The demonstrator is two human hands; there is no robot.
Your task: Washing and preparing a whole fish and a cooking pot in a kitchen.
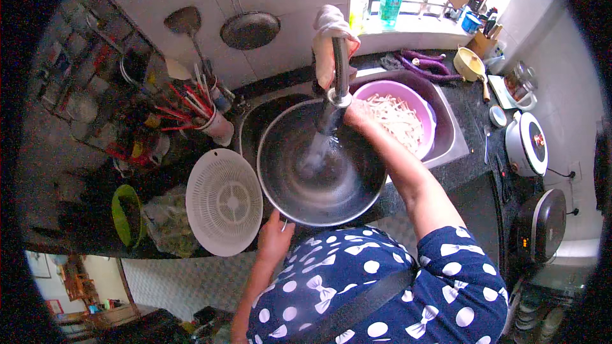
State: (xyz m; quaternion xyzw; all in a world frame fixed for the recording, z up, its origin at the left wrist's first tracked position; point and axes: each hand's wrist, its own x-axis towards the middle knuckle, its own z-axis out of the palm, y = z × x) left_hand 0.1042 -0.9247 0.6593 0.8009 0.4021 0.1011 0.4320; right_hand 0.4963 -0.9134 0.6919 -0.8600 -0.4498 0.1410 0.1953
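A large dark metal wok (287, 167) lies tilted over the sink, its inside facing me. Water streams into it from the faucet (341, 69), which has cloth wrapped about its upper part. My left hand (276, 239) grips a small metal handle at the wok's near rim. Reaching past the wok's right side, my right hand (358, 112) is beside the faucet head at the far rim. Its fingers are mostly hidden there. Right of it, a pink basin (428, 110) in the sink holds pale, thin strips of food (394, 122).
A white plastic colander (224, 200) stands close left of the wok, near a plastic bag (167, 220) and a green container (126, 217). Chopsticks fill a holder (222, 129). Purple eggplants (430, 69), a yellow pan (468, 64) and a white pot (521, 145) are at right.
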